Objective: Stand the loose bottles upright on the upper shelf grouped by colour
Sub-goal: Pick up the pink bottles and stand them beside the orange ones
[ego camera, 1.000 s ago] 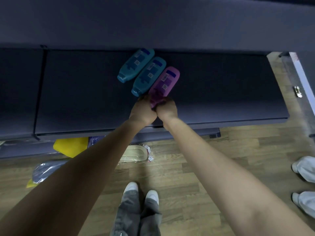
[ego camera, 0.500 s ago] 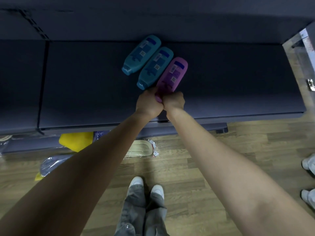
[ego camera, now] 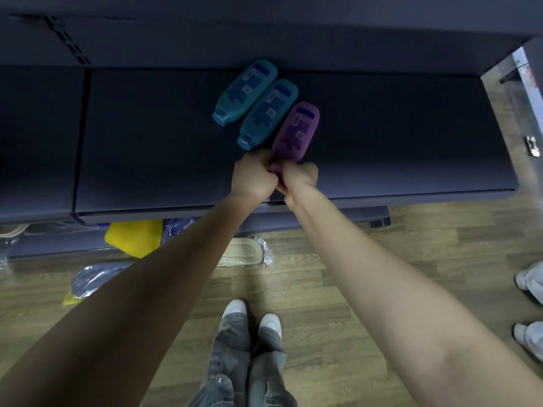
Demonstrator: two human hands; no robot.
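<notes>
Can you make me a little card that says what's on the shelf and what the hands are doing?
shelf: dark and flat
left teal bottle: looks to be lying down, cap toward the person
right teal bottle: lies right beside the first, same way round
purple bottle: lies against the right teal bottle's right side
left hand: grips the purple bottle's cap end
right hand: grips the same end
standing upright yet: none, as far as can be seen
floor: wooden, below the shelf
</notes>
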